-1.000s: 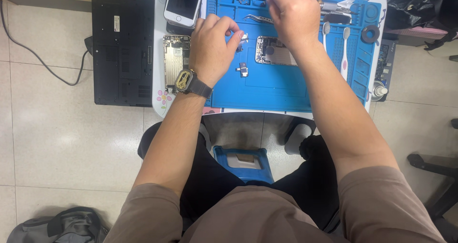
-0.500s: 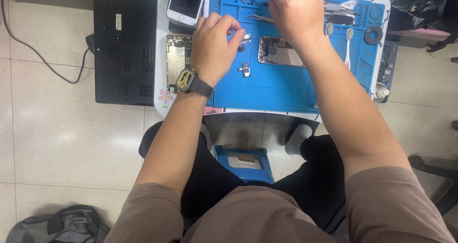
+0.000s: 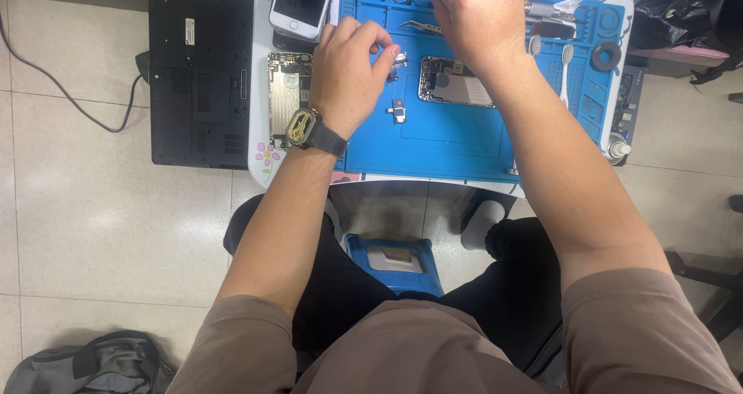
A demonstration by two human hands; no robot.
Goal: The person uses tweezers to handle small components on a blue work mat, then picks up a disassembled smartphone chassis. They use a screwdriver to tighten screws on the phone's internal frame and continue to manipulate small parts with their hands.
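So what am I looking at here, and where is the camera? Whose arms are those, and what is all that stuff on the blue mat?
The camera sits on a person's head and looks down, so the two bare arms are the wearer's own, seated at a small white table. On it lies a blue rubber work mat. An opened phone body with bare metal insides lies on the mat, with a small dark loose part near it. The left hand, with a dark wristwatch, pinches something tiny that I cannot make out. The right hand grips a thin tool, probably tweezers, at the mat's top edge. A white smartphone and a black laptop lie to the left.
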